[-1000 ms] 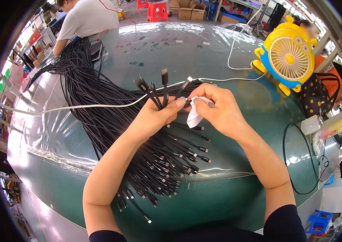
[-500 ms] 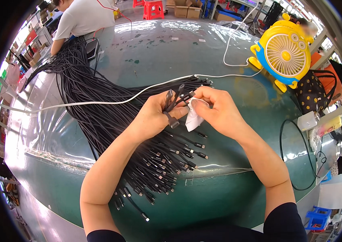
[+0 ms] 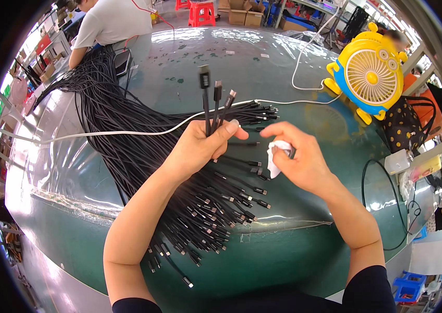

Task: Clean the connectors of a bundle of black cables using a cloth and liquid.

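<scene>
My left hand (image 3: pixel 195 148) is closed around a few black charging cables (image 3: pixel 207 104). Three of their connector ends stick up above my thumb, one wider than the other two. To its right, apart from it, my right hand (image 3: pixel 304 163) pinches a crumpled white cloth or tissue (image 3: pixel 274 168); its index finger reaches out toward the left hand. Under and beside my left hand a big bundle of black cables (image 3: pixel 122 125) spreads over the green table, with many metal-tipped plugs (image 3: pixel 205 214) fanned out toward me.
A white cord (image 3: pixel 142 133) crosses over the bundle to a yellow and blue fan (image 3: pixel 369 75) at the right. Along the right edge lies a black cable loop (image 3: pixel 364 193). At the far left a person in a light shirt (image 3: pixel 111 23) sits by a dark phone-like device (image 3: pixel 122 62).
My hands have moved apart. The right hand went right and slightly down with the white cloth, away from the connectors. Those now point upward from my left hand.
</scene>
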A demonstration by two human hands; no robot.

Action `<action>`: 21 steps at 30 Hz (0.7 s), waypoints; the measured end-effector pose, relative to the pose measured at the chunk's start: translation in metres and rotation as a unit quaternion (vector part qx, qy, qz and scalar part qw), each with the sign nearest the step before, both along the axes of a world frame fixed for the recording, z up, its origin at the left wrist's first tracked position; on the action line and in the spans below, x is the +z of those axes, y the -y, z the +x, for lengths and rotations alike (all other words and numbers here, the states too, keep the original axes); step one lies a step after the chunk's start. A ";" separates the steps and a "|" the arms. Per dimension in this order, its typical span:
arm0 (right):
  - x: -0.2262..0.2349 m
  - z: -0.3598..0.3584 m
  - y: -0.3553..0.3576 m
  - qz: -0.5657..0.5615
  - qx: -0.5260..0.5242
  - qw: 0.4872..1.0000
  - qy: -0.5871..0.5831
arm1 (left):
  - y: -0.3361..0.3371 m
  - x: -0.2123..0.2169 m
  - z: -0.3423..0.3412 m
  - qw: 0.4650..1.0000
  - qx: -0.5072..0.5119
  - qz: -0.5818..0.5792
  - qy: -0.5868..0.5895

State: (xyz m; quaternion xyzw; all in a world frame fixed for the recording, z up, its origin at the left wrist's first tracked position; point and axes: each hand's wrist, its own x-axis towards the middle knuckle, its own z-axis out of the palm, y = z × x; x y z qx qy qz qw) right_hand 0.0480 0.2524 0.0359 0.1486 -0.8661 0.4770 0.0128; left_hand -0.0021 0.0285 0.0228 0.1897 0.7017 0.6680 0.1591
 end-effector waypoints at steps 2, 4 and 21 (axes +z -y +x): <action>0.013 -0.001 0.005 -0.043 0.003 0.999 -0.018 | 0.000 -0.003 0.001 1.000 -0.011 -0.025 -0.001; 0.019 -0.004 0.012 -0.099 0.012 0.993 -0.062 | -0.001 -0.006 0.002 0.999 -0.022 -0.040 -0.005; 0.016 -0.012 0.021 -0.116 0.037 0.992 0.026 | 0.000 0.005 0.006 0.994 -0.097 -0.023 0.053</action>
